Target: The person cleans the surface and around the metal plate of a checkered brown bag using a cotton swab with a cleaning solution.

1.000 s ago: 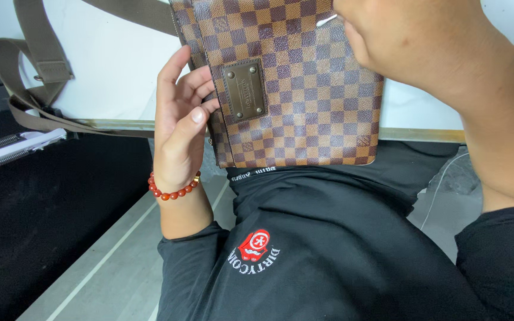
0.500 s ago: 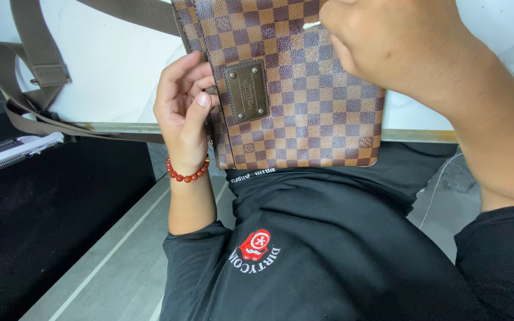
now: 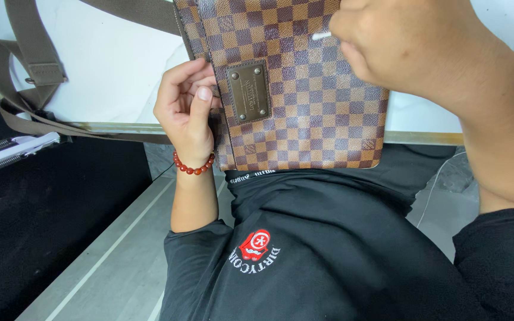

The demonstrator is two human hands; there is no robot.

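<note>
A brown checkered shoulder bag (image 3: 322, 113) with a dark metal plate (image 3: 248, 92) stands upright against my chest, resting on the table edge. My left hand (image 3: 185, 107), with a red bead bracelet (image 3: 193, 167) on its wrist, grips the bag's left edge with curled fingers. My right hand (image 3: 406, 44) is over the bag's upper right part. It pinches a thin white stick (image 3: 321, 36), which looks like a cotton swab. The stick's tip lies against the checkered surface.
The bag's brown strap (image 3: 31, 65) loops across the white tabletop (image 3: 108, 65) at the left. A dark cabinet (image 3: 43, 220) with white papers (image 3: 13, 151) on it stands at the lower left. Grey floor (image 3: 114, 267) shows below.
My right hand has come left and lower over the bag, and the white stick's tip now shows. My left fingers have curled tighter on the bag's edge.
</note>
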